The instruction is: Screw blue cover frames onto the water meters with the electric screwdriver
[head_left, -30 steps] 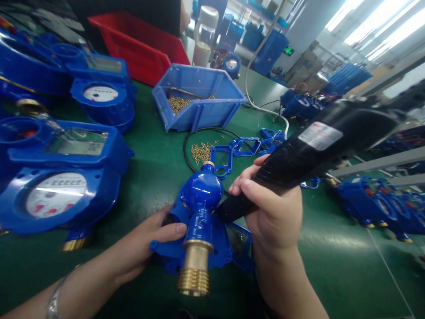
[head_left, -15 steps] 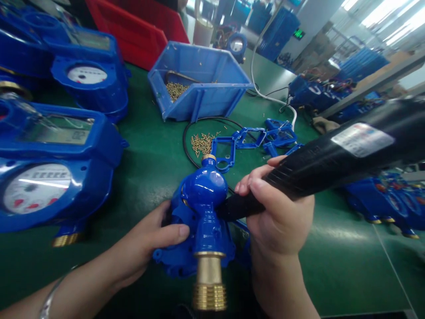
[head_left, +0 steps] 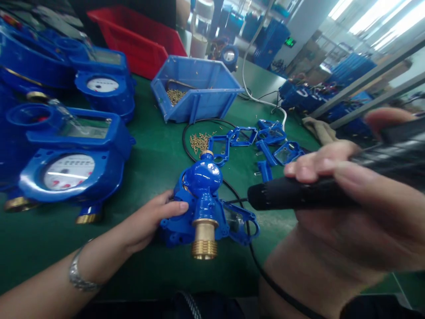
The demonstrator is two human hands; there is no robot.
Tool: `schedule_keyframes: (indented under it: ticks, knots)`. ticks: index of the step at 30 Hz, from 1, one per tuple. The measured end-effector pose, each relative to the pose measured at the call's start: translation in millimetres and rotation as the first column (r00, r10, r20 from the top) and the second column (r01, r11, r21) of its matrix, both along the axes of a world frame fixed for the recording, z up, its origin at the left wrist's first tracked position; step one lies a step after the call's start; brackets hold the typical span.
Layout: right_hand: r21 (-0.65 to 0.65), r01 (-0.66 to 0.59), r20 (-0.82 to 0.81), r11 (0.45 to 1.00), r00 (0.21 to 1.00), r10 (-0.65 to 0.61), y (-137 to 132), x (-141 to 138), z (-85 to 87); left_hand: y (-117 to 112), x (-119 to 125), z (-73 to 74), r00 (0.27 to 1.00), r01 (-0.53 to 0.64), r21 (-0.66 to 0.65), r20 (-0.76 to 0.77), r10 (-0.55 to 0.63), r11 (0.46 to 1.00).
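My left hand point(head_left: 156, 217) grips the left side of a blue water meter point(head_left: 203, 177), its thumb lying on the casing. The meter rests on the green table with its threaded brass end facing me. A blue frame with a clear window point(head_left: 237, 221) sticks out at the meter's right side. My right hand point(head_left: 335, 190) is wrapped round a black electric screwdriver point(head_left: 282, 193), held nearly level. The screwdriver's thin bit points left toward the meter; whether the tip touches it I cannot tell.
Small brass screws point(head_left: 199, 141) lie in a pile behind the meter, beside several blue frames point(head_left: 244, 136). Farther back stand a blue bin point(head_left: 212, 106) holding screws and a red bin point(head_left: 136, 48). Finished-looking water meters point(head_left: 71, 170) fill the left. A black cable point(head_left: 265, 274) crosses the table.
The screwdriver and my right hand have drawn back to the right, away from the meter, and the tool lies more level. My left hand keeps its hold. The camera view has shifted.
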State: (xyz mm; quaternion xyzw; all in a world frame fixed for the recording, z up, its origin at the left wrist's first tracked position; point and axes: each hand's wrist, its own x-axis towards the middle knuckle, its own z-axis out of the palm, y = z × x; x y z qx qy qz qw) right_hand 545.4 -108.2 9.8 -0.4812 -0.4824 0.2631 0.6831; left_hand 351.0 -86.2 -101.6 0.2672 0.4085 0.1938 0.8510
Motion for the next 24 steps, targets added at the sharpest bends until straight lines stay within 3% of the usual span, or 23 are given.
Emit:
schedule_keyframes:
  ticks: [3,6,10,15,24]
  knots:
    - [-0.031,0.035,-0.006,0.999,0.999,-0.035,-22,3,7.4,0,-2,0.0,1.0,0.018,-0.035,0.024,-0.017,0.999]
    - [-0.062,0.031,-0.08,0.998,0.996,-0.035,-33,4,-2.2,0,-4,-1.5,0.998,0.033,-0.026,0.046,-0.032,0.999]
    - [-0.134,-0.005,-0.137,0.991,0.991,-0.014,-33,-2,-20.2,-4,-3,-4.2,0.999,0.026,0.026,0.033,-0.027,0.999]
    - [-0.17,-0.048,-0.184,0.984,0.983,0.016,-34,-14,-38.7,-11,6,-5.4,0.997,-0.08,0.064,0.016,0.079,0.995]
    - [-0.156,0.041,-0.188,0.987,0.98,-0.07,-38,-16,-50.5,-13,12,-4.3,0.989,-0.145,0.087,-0.013,0.147,0.986]
